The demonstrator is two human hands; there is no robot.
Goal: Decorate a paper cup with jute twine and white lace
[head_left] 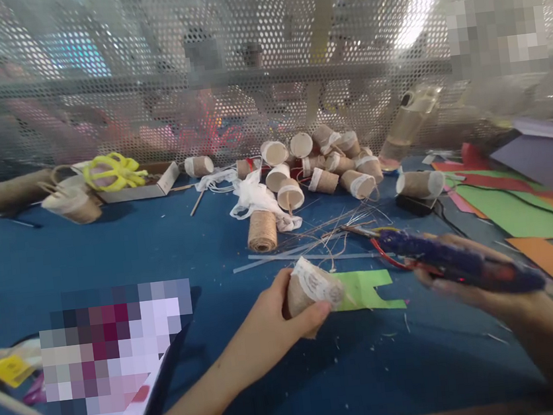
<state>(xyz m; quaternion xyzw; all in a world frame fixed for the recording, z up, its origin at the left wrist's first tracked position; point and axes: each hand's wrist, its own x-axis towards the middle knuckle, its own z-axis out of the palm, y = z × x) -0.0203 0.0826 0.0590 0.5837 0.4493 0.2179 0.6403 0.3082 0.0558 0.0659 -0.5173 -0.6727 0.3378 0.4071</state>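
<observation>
My left hand (289, 316) is closed around a small twine-wrapped cup (299, 293) with white lace at its rim, tilted to the right. Just beyond that cup, a light green paper piece (368, 289) with a notched end lies on the blue table. My right hand (457, 280) grips a dark blue glue gun (442, 255), its nozzle pointing left over loose twine and thin sticks. A red wire loops below the gun's front. Between the nozzle and the cup there is a gap.
Several twine-wrapped cups (323, 179) are heaped by the perforated metal screen (144, 96). A twine spool (262, 230) stands beside a white plastic bag (258, 196). Coloured paper sheets (521, 206) and a cable spread at right. A blurred-out device (124, 364) lies at left.
</observation>
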